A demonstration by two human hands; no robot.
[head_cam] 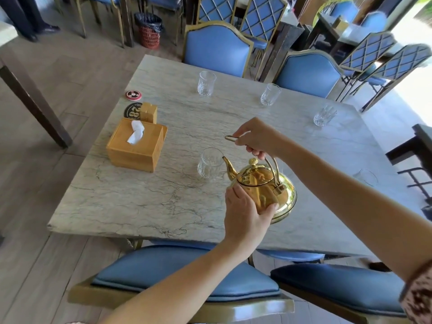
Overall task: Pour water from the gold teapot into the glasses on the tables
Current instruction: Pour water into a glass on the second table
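Over the near half of the pale veined marble bench (163, 202), a shiny gold metal teapot (261, 185) is tilted with its curved spout touching or just over the rim of a clear cut-glass tumbler (210, 163). The right hand (256, 137) is closed around the teapot's looped gold handle from above, while the left hand (245, 211) cups the pot's rounded body from the near side, fingers spread against the metal. I cannot tell whether water is flowing.

Left of the tumbler, apart from it, stands a square wooden tissue box (138, 146) with a white tissue poking out; behind the box sit a small wooden block holder (149, 112), a dark round number plaque (132, 111) and a red-and-black round disc (133, 95). Three more clear tumblers stand along the far and right sides (206, 83) (270, 94) (325, 115), and another, faint, sits near the right edge (366, 177) beyond the right forearm. Blue padded chairs with gold frames (217, 51) ring the bench, two directly below the arms. A red mesh waste bin with a black liner (149, 30) stands on the wooden floor beyond.
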